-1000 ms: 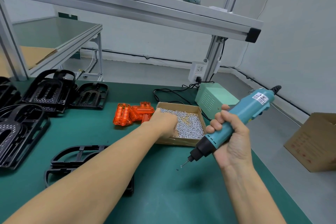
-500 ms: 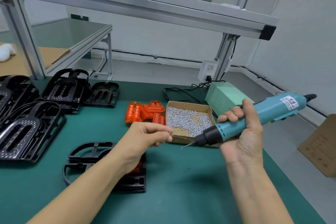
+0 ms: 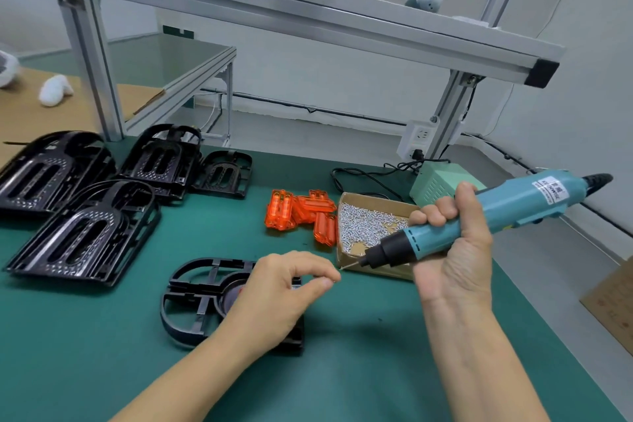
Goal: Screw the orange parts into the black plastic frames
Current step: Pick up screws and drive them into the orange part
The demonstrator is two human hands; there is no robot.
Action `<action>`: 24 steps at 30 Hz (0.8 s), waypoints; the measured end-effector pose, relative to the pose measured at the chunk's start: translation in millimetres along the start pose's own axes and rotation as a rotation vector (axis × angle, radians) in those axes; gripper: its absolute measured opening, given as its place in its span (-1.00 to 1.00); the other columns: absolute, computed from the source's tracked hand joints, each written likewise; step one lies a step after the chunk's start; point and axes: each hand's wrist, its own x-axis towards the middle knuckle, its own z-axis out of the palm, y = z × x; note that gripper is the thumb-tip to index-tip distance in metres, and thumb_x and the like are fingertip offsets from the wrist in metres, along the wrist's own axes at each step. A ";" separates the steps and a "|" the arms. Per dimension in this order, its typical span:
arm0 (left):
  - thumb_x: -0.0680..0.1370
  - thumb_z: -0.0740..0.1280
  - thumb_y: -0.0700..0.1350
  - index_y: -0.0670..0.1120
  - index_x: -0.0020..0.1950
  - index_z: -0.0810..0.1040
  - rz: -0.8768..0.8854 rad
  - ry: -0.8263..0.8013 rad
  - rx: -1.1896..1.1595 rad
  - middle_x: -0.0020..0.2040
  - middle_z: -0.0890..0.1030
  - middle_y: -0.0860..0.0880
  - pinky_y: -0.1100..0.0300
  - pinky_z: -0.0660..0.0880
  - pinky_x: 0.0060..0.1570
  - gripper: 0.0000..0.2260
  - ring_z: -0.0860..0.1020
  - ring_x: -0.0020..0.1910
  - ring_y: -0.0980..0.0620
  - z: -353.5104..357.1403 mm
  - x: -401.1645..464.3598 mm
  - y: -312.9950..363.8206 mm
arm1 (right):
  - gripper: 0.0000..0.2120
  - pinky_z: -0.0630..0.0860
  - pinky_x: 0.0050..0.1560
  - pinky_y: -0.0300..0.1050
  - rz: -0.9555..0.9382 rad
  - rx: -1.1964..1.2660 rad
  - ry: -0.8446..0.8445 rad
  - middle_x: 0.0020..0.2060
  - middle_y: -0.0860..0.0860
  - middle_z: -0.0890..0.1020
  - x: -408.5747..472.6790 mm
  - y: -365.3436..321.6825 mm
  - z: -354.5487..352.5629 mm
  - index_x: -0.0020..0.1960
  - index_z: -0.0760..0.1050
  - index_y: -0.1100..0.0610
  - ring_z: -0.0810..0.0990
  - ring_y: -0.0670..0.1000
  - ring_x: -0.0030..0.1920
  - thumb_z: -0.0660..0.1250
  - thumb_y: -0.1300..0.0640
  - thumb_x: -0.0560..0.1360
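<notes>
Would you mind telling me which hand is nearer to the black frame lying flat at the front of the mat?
The left hand: it hovers directly over the black frame. The right hand holds the electric screwdriver off to the frame's right, by the screw box.

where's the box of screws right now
In the head view, the box of screws sits on the green table, right of centre, between the orange parts and the right hand.
</notes>
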 end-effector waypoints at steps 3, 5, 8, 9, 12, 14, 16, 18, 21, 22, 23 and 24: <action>0.47 0.41 -0.26 0.07 -0.19 0.69 0.040 0.023 0.009 -0.04 0.63 0.27 0.39 0.41 0.00 -0.78 0.55 0.05 0.24 -6.6 -2.8 -0.2 | -0.86 0.44 -0.38 -0.28 0.001 0.012 0.011 -0.48 -0.12 0.37 1.9 -3.6 -0.4 -0.13 0.40 0.00 0.36 -0.16 -0.51 0.37 0.13 0.42; 0.47 0.42 -0.26 0.06 -0.19 0.69 0.105 -0.014 0.039 0.08 0.58 0.33 0.39 0.37 0.09 -0.79 0.50 0.13 0.19 -6.7 -4.4 3.2 | -0.86 0.44 -0.38 -0.28 0.000 0.012 0.010 -0.48 -0.12 0.37 1.8 -3.3 -1.3 -0.14 0.40 0.00 0.36 -0.16 -0.50 0.37 0.14 0.43; 0.47 0.42 -0.27 0.02 -0.16 0.70 0.137 -0.056 0.050 0.09 0.59 0.30 0.36 0.35 0.16 -0.82 0.49 0.14 0.18 -0.3 -3.1 6.3 | -0.88 0.44 -0.39 -0.28 0.004 -0.005 -0.009 -0.48 -0.12 0.37 -1.1 0.2 -0.1 -0.15 0.42 0.00 0.36 -0.16 -0.50 0.37 0.13 0.42; 0.47 0.42 -0.27 0.02 -0.16 0.70 0.136 -0.050 0.053 0.04 0.62 0.26 0.33 0.37 0.17 -0.82 0.50 0.13 0.19 1.9 -1.9 6.7 | -0.88 0.43 -0.39 -0.28 0.005 -0.010 -0.017 -0.48 -0.12 0.37 -2.0 1.4 0.6 -0.16 0.42 0.00 0.36 -0.15 -0.50 0.37 0.13 0.41; 0.46 0.43 -0.28 0.05 -0.17 0.69 0.131 -0.017 0.058 -0.11 0.64 0.24 0.27 0.43 0.13 -0.80 0.54 0.05 0.21 5.9 -0.4 6.5 | -0.87 0.44 -0.39 -0.27 0.003 -0.024 -0.033 -0.48 -0.11 0.38 -4.3 3.3 1.5 -0.16 0.44 0.01 0.36 -0.15 -0.50 0.39 0.13 0.38; 0.46 0.44 -0.27 0.07 -0.18 0.68 0.120 -0.016 0.072 -0.13 0.64 0.25 0.26 0.45 0.10 -0.78 0.55 0.02 0.20 4.2 -0.9 4.8 | -0.87 0.43 -0.38 -0.27 0.004 -0.025 -0.035 -0.48 -0.11 0.38 -4.0 1.9 1.3 -0.15 0.43 0.01 0.36 -0.15 -0.50 0.38 0.14 0.39; 0.46 0.43 -0.27 0.07 -0.18 0.68 0.079 -0.013 0.099 -0.15 0.65 0.23 0.21 0.46 0.06 -0.79 0.56 -0.01 0.18 -1.3 -2.2 0.5 | -0.86 0.43 -0.38 -0.28 0.010 -0.001 -0.029 -0.48 -0.12 0.37 -1.3 -2.7 0.4 -0.14 0.40 0.01 0.36 -0.16 -0.50 0.37 0.14 0.41; 0.47 0.42 -0.26 0.08 -0.18 0.69 -0.015 0.005 0.068 -0.15 0.66 0.18 0.18 0.48 0.04 -0.78 0.59 -0.08 0.12 -8.3 -4.6 -4.3 | -0.83 0.42 -0.37 -0.29 0.017 0.036 -0.018 -0.47 -0.12 0.37 2.5 -8.8 -0.8 -0.12 0.35 0.01 0.35 -0.16 -0.50 0.36 0.13 0.44; 0.50 0.38 -0.27 0.04 -0.17 0.71 -0.171 0.030 -0.170 -0.18 0.70 0.04 0.25 0.53 -0.14 -0.79 0.61 -0.18 0.01 -12.4 -8.3 -5.5 | -0.83 0.41 -0.37 -0.30 0.026 0.050 -0.006 -0.47 -0.13 0.36 3.0 -11.6 -1.9 -0.13 0.33 0.01 0.35 -0.17 -0.50 0.34 0.13 0.49; 0.49 0.38 -0.28 0.02 -0.16 0.71 -0.211 0.040 -0.270 -0.20 0.70 -0.02 0.30 0.52 -0.20 -0.78 0.61 -0.22 0.06 -11.9 -8.8 -4.5 | -0.84 0.41 -0.37 -0.30 0.031 0.049 -0.004 -0.47 -0.13 0.36 1.5 -10.0 -1.6 -0.13 0.34 0.01 0.35 -0.17 -0.50 0.33 0.13 0.50; 0.47 0.39 -0.30 0.00 -0.17 0.71 -0.244 0.052 -0.367 -0.21 0.70 -0.06 0.33 0.51 -0.25 -0.79 0.60 -0.24 0.10 -11.2 -9.1 -3.3 | -0.85 0.41 -0.37 -0.30 0.034 0.047 -0.003 -0.48 -0.13 0.36 -0.4 -8.0 -1.1 -0.13 0.34 0.01 0.34 -0.17 -0.50 0.32 0.14 0.51; 0.44 0.41 -0.31 -0.04 -0.18 0.72 -0.274 0.065 -0.454 -0.22 0.70 -0.10 0.33 0.51 -0.27 -0.82 0.59 -0.26 0.12 -10.6 -9.1 -2.0 | -0.86 0.41 -0.38 -0.30 0.036 0.045 -0.006 -0.48 -0.13 0.36 -2.3 -5.9 0.0 -0.13 0.36 0.01 0.34 -0.17 -0.51 0.31 0.14 0.51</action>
